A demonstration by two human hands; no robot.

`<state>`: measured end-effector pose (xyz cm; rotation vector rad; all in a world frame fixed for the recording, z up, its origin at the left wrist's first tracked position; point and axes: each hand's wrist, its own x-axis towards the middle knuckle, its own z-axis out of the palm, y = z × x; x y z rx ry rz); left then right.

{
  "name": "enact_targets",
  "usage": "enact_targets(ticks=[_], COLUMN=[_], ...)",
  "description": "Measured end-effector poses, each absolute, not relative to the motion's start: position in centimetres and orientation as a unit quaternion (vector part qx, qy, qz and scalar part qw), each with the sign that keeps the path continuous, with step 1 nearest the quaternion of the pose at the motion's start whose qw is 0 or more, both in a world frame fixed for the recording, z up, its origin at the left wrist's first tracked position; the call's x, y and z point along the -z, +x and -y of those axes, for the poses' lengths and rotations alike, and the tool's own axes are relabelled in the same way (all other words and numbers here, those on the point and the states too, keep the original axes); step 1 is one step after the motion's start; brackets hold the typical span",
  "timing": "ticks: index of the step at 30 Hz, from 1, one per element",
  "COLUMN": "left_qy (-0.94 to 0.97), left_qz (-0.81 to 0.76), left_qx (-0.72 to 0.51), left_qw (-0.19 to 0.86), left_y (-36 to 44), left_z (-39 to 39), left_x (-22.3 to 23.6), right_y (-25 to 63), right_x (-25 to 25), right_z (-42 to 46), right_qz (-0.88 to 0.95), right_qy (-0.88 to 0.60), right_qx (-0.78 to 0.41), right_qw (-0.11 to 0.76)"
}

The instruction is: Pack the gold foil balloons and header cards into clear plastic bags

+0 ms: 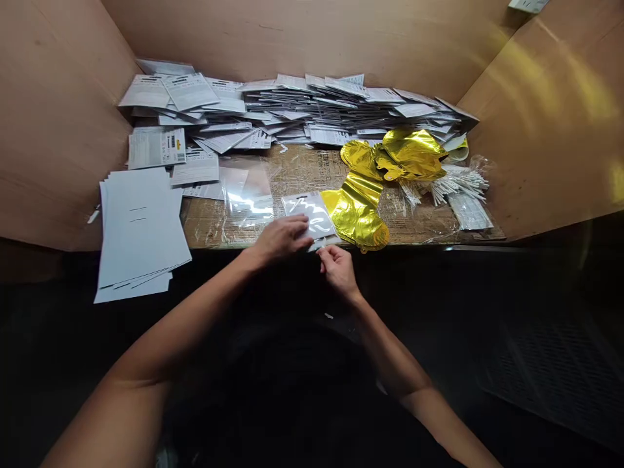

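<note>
clear packet (318, 210) points its hole end away — long axis tilting left.

Observed: the left hand (285, 239) lies on a bag (314, 207); the right hand (338, 268) pinches at its near edge. Gold foil (358, 208) adjoins it; packets (322, 107) are heaped behind, paper (139, 234) stacked left

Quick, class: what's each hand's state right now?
Left hand: loosely open, fingers over the flat, rectangular, clear plastic packet.
Right hand: closed in a pinch by the packet's lower edge; exactly what it grips cannot be told.
</note>
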<state>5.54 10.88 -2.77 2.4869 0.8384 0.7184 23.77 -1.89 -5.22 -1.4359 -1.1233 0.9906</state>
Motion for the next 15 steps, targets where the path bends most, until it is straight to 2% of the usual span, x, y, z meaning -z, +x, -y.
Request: enact_targets(ticks=[2, 4, 6, 8, 11, 15], left_qy=[0.907, 0.913, 0.915, 0.916, 0.916, 0.912], left_qz=[-0.28, -0.265, -0.254, -0.243, -0.232, -0.223], left_qx=[-0.232, -0.225, -0.227, -0.234, -0.251, -0.277], left_qw=[0.213, 0.214, 0.215, 0.216, 0.211, 0.206], left_y=[5.3, 5.1, 5.0, 4.9, 4.9, 4.9], left_z=[-13.4, -15.6, -17.0, -17.4, -17.2, -17.0], left_x=[2.3, 2.1, 2.1, 2.3, 2.9, 3.5], right_y=[24.8, 25.0, 24.5, 23.8, 23.6, 24.7], right_x=[2.9, 0.8, -0.6, -1.4, -2.0, -3.0], right_z=[0.3, -1.8, -3.8, -5.1, -5.2, -4.6], right_qz=[0.592, 0.7, 0.771, 0.809, 0.836, 0.848], right_qy=[-0.607, -0.607, -0.593, -0.571, -0.539, -0.518], right_qx=[-0.295, -0.183, -0.116, -0.085, -0.081, -0.089], right_qw=[0.441, 0.331, 0.202, 0.113, 0.065, 0.07])
